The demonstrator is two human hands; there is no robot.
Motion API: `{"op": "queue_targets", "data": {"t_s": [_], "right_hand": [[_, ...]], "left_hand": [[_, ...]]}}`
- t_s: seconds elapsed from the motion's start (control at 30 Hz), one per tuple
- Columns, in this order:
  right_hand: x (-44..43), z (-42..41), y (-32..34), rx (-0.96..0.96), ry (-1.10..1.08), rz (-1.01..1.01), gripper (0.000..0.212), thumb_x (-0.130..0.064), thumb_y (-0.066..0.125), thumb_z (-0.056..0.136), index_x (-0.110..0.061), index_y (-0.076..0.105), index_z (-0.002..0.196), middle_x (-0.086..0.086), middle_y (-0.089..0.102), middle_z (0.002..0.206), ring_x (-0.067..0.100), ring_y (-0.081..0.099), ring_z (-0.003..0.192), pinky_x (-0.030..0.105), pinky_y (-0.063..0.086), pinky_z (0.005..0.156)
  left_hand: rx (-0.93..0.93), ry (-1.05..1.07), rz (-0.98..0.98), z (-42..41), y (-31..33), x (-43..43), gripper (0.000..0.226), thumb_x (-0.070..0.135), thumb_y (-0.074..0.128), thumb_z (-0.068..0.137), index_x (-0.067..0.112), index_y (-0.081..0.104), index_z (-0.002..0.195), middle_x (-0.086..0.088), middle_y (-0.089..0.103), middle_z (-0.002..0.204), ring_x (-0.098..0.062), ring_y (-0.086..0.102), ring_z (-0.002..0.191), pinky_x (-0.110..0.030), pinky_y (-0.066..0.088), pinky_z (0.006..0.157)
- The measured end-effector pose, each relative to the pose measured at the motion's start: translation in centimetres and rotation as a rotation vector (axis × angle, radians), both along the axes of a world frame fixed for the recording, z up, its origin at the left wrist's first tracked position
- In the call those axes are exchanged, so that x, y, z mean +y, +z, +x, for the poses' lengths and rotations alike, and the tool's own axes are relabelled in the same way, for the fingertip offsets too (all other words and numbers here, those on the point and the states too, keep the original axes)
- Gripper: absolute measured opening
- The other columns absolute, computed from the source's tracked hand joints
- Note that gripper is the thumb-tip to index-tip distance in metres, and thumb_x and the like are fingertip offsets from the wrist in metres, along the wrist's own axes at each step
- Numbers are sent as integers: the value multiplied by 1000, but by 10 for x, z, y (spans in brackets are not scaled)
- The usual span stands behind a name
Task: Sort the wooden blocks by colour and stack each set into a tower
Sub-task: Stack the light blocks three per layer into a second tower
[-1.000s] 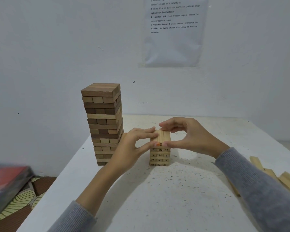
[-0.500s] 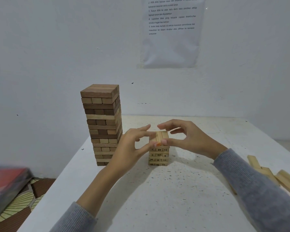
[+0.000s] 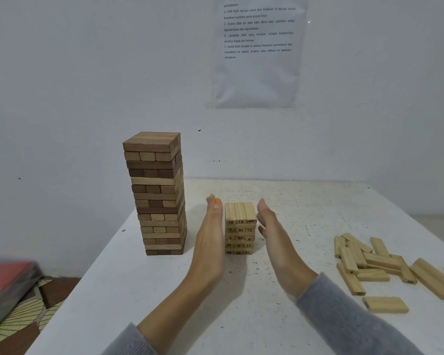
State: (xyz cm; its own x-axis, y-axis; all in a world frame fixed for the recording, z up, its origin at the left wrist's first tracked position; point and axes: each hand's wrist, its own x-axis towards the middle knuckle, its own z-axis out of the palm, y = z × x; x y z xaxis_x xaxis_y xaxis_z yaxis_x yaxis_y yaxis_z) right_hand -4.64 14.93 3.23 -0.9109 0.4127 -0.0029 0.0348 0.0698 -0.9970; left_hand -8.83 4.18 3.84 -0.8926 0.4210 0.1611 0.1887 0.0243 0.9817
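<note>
Flanking the short pale tower (image 3: 240,228), five layers of three number-stamped blocks, with left hand (image 3: 210,242) and right hand (image 3: 274,239) flat, straight-fingered, holding nothing.

On the table (image 3: 318,201), the tall tower (image 3: 157,193) stands left of the short tower (image 3: 240,228). The left hand (image 3: 210,239) and right hand (image 3: 274,239) flank the short tower, one on each side. Loose blocks (image 3: 374,262) lie well to its right. A sheet (image 3: 259,73) hangs on the wall behind.

14, 16, 47 on pale tower (image 3: 240,228)
</note>
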Motion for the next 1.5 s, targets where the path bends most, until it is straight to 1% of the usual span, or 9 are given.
{"op": "queue_targets", "data": {"t_s": [0.1, 0.17, 0.27, 0.43, 0.77, 0.9, 1.27, 1.43, 1.5], "right_hand": [[-3, 2, 1, -13, 25, -45, 54, -51, 13, 102, -28, 29, 148, -32, 41, 97, -4, 34, 111, 21, 20, 96], [-3, 1, -2, -16, 34, -48, 56, -52, 12, 101, -28, 36, 146, -28, 50, 112, -3, 37, 115, 21, 21, 102], [-7, 1, -5, -35, 58, -65, 62, -57, 10, 99, -27, 42, 144, -10, 48, 143, 4, 39, 131, 28, 22, 115], [-11, 1, -6, -25, 94, -66, 62, -56, 8, 99, -28, 38, 146, -7, 49, 141, 5, 42, 129, 24, 27, 104], [-9, -3, -10, 6, 98, -91, 62, -59, 11, 98, -31, 27, 151, -9, 47, 143, 4, 42, 129, 24, 27, 106], [-7, -5, -10, 11, 88, -108, 64, -61, 11, 97, -31, 25, 152, -8, 45, 145, 4, 41, 131, 29, 25, 114], [-6, -4, -13, 3, 122, -69, 63, -59, 10, 98, -29, 39, 146, -8, 54, 136, 4, 47, 126, 27, 31, 109], [-5, -4, -12, -16, 131, -43, 61, -58, 9, 99, -31, 39, 145, -16, 55, 126, -10, 48, 111, 12, 35, 85], [-4, -5, -12, -10, 128, -47, 61, -58, 10, 99, -30, 38, 145, -15, 55, 126, -10, 47, 110, 16, 33, 90]], "left_hand": [[-76, -48, 58, 7, 5, 1, 31, 51, 12, 98, 59, 36, 115, 47, 43, 111, 40, 32, 91, -11, 15, 97], [-92, -89, 56, 12, 10, 3, 31, 47, 9, 100, 56, 37, 89, 47, 45, 71, 39, 37, 62, 0, 25, 82], [-92, -118, 63, 16, 11, 6, 36, 41, 7, 101, 48, 37, 83, 48, 47, 52, 37, 40, 55, 11, 29, 52], [-98, -142, 98, 18, 12, 10, 34, 43, 7, 101, 48, 36, 84, 49, 46, 53, 37, 41, 57, 10, 29, 51], [-131, -134, 144, 19, 12, 12, 34, 43, 11, 101, 46, 39, 82, 45, 41, 64, 34, 43, 55, 8, 31, 50], [-154, -142, 158, 20, 13, 12, 38, 42, 11, 101, 41, 41, 79, 39, 48, 50, 31, 45, 50, 7, 32, 47], [-154, -160, 127, 14, 8, 12, 35, 45, 9, 100, 44, 39, 83, 43, 51, 51, 31, 47, 55, 8, 33, 50], [-138, -173, 110, 14, 6, 13, 33, 44, 10, 100, 46, 38, 83, 44, 50, 52, 33, 45, 54, 9, 31, 49], [-137, -169, 109, 15, 6, 12, 33, 44, 11, 100, 46, 39, 83, 42, 51, 52, 32, 46, 54, 8, 32, 48]]}}
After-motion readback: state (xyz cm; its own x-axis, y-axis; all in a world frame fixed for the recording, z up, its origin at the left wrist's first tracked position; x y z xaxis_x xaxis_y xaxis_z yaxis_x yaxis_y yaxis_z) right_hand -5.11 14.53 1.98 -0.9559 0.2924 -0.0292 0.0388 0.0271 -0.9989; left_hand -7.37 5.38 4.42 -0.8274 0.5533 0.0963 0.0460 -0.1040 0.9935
